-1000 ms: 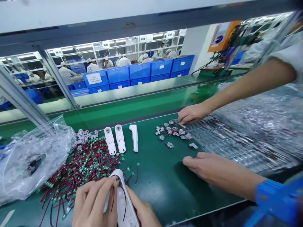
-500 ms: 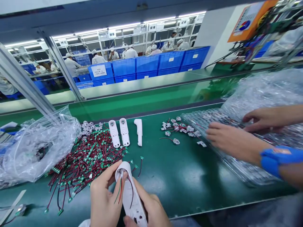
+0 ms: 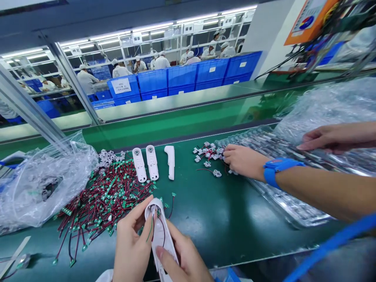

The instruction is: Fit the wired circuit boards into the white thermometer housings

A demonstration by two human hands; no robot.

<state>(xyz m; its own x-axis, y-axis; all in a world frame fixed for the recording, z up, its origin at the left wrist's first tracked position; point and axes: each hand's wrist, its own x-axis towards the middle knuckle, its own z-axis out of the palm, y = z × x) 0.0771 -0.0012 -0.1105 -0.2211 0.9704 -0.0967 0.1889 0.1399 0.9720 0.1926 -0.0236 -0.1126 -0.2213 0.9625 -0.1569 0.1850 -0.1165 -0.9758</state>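
A white plastic housing (image 3: 161, 231), open side up, is held between my two hands, its rounded hollow end pointing away from me. My left hand (image 3: 132, 244) grips that rounded end, with the thumb pressed at thin green and dark wires (image 3: 150, 228) coming out of the hollow. Wrapped around the lower part from the right is my right hand (image 3: 186, 260), its thumb lying across the inside. Just beyond my left hand is a heap of small green circuit boards with red and black wires (image 3: 111, 196). Two open white housings (image 3: 152, 162) and a side-lying one (image 3: 169, 162) lie farther back.
At right, a co-worker's hand with a blue wristband (image 3: 245, 160) touches small white wired parts (image 3: 210, 150); their other hand (image 3: 320, 139) is over a clear plastic tray (image 3: 293, 207). A plastic bag (image 3: 49, 188) lies left, a metal post (image 3: 73, 78) stands behind.
My right thumb has moved up onto the housing's inside. The co-worker's banded hand has moved left from the tray to the small white parts. The view has shifted slightly.
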